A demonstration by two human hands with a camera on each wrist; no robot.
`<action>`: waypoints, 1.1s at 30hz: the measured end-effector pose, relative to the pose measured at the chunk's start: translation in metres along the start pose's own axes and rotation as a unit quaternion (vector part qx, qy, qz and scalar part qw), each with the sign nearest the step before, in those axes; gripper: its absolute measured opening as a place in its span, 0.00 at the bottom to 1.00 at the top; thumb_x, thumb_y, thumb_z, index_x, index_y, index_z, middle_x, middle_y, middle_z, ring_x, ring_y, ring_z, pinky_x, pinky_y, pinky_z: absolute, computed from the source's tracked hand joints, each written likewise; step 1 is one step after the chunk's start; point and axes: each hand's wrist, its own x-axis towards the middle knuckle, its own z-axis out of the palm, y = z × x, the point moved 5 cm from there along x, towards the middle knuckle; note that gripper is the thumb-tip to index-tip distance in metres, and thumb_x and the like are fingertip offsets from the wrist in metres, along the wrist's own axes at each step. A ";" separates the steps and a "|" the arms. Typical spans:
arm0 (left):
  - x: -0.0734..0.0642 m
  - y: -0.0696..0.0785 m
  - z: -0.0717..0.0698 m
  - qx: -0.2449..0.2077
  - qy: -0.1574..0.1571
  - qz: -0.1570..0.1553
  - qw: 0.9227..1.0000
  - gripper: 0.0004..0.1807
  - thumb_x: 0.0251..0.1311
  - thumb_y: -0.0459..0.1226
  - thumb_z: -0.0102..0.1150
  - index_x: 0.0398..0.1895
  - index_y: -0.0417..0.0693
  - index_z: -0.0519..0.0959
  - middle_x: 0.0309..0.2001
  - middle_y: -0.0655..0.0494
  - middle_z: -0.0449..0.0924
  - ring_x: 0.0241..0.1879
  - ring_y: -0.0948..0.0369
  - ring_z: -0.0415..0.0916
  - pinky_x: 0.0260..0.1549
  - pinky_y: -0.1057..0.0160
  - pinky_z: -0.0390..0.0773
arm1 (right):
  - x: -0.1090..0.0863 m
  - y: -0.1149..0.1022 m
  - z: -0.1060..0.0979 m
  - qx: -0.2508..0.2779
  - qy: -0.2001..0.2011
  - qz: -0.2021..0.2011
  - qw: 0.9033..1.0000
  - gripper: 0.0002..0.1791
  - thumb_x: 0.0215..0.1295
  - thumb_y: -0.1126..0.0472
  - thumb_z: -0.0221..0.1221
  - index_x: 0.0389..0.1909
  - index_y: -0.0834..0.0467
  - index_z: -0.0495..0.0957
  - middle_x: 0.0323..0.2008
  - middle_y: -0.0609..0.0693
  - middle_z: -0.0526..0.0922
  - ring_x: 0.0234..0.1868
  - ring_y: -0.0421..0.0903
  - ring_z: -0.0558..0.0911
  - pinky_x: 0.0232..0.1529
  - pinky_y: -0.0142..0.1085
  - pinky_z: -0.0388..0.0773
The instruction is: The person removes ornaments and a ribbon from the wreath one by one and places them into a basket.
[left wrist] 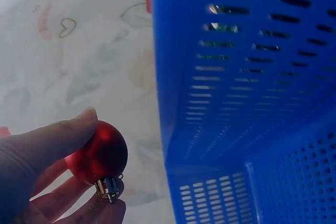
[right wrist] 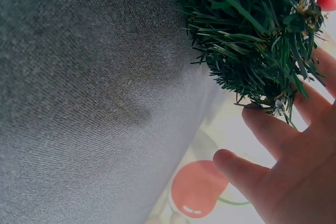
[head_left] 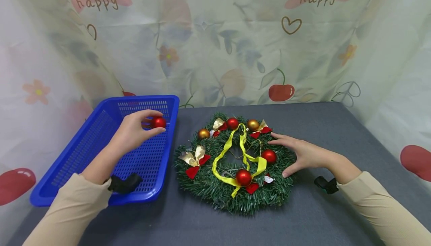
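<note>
My left hand (head_left: 134,128) pinches a red ball ornament (head_left: 158,122) between thumb and fingers, above the blue basket (head_left: 173,133). In the left wrist view the ornament (left wrist: 100,153) shows a metallic cap and a small loop. At the right side of the green wreath (head_left: 215,197), my right hand (head_left: 303,154) spreads its fingers and thumb at the needles. From the right wrist view, the fingertips (right wrist: 262,121) meet the wreath's outer edge (right wrist: 252,40). Red and gold balls, bows and a yellow ribbon (head_left: 219,163) decorate the wreath.
The basket, with slotted walls, stands left of the wreath on a grey cloth-covered table (head_left: 208,231). Behind the table hangs a printed curtain (head_left: 215,51). Black straps (head_left: 126,183) are on both wrists.
</note>
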 end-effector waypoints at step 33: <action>0.017 -0.041 -0.001 0.017 -0.014 -0.036 0.999 0.26 0.57 0.41 0.62 0.56 0.38 0.73 0.56 0.34 0.73 0.50 0.40 0.76 0.45 0.47 0.79 | 0.000 0.000 -0.001 0.002 -0.004 -0.002 1.000 0.49 0.43 0.43 0.70 0.67 0.54 0.62 0.72 0.62 0.49 0.70 0.66 0.53 0.61 0.65 0.59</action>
